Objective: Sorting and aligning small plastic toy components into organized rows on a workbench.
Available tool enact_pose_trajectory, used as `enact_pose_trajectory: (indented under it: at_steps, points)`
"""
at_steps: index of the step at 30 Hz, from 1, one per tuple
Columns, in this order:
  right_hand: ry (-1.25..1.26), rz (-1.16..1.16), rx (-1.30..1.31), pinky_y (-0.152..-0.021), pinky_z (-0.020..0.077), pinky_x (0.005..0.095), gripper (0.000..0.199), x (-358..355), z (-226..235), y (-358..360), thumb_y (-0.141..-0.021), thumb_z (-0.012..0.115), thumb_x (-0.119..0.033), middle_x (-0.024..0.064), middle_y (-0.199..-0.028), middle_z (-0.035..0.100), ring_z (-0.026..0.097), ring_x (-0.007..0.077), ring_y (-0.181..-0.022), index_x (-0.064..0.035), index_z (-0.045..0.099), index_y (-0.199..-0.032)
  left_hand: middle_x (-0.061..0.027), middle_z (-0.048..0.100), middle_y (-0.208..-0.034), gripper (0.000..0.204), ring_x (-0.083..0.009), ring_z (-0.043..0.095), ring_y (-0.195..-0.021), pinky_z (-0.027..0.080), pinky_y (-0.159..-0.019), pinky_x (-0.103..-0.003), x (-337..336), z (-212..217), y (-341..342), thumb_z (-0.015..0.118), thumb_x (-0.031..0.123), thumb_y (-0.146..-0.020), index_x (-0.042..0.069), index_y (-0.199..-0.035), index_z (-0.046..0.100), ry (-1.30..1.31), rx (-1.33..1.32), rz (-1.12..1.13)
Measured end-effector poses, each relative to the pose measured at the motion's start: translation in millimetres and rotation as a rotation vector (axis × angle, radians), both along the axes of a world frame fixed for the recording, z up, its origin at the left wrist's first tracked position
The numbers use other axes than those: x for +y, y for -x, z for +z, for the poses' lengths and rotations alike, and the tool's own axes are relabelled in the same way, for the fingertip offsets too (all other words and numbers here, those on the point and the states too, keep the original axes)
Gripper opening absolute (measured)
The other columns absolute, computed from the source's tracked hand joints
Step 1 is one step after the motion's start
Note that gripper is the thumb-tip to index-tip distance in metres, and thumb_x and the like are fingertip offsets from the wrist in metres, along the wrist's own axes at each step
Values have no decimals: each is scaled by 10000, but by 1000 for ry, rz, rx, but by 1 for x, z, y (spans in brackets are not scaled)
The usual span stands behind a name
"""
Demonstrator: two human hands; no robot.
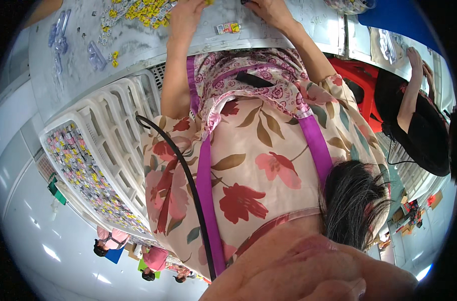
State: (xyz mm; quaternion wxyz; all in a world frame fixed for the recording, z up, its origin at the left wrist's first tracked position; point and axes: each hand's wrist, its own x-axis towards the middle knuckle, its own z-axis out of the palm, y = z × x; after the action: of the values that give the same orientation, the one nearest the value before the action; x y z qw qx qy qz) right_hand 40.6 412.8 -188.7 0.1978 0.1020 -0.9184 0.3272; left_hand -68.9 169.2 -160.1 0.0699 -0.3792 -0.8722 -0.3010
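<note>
Close to the near edge of the bench [78, 75], I see a small multicoloured cluster [228, 28]; beyond it, the left hand [187, 9] is beside the yellow-and-white pile [143, 13]; a small dark object [244, 2] touches the right hand [269, 11]; I cannot tell either grip.

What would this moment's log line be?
Left hand: by yellow-white pile | Right hand: partly unseen | Table: colourful cluster, apart from pile
</note>
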Motion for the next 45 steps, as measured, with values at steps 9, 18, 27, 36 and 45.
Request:
enact_pose_trajectory:
  at_steps: [9, 18, 27, 36, 45]
  points:
    - [166, -96, -138, -902, 517, 465, 336, -6, 7, -19, -876, 706, -106, 183, -1080, 691, 637, 396, -1057, -32, 685, -1203, -177, 710, -1114, 314, -361, 681, -996, 540, -867, -450, 37, -6, -5, 654, 143, -935, 26, -1220, 720, 141, -325, -92]
    - [166, -136, -132, -914, 515, 475, 359, -11, 11, -14, -875, 702, -104, 205, -1136, 702, 646, 405, -1082, -28, 674, -1224, -188, 717, -1193, 322, -357, 690, -1047, 555, -934, -466, 53, -1, -22, 662, 156, -980, 13, -1267, 694, 180, -337, -30]
    - [170, -118, -122, -921, 515, 470, 375, -6, 8, -21, -896, 679, -116, 200, -1148, 698, 648, 400, -1083, -43, 671, -1263, -186, 738, -1120, 326, -340, 711, -980, 567, -859, -453, 42, 11, -25, 673, 96, -944, 26, -1261, 695, 97, -518, 105]
    - [123, -183, 44, -882, 525, 473, 292, 13, 0, 27, -893, 688, -161, 201, -1117, 699, 666, 391, -1006, -59, 720, -1165, -149, 742, -947, 264, -308, 725, -847, 556, -795, -403, -10, -12, 1, 769, 229, -865, 82, -1085, 779, 120, -31, 186]
    - [-109, -252, -47, -866, 525, 456, 213, 40, 13, 39, -862, 701, -178, 124, -1064, 711, 655, 359, -1027, -86, 762, -1045, -164, 753, -979, 310, -318, 729, -879, 561, -804, -402, -11, -27, 13, 753, 212, -881, 98, -1169, 753, 49, -159, 97]
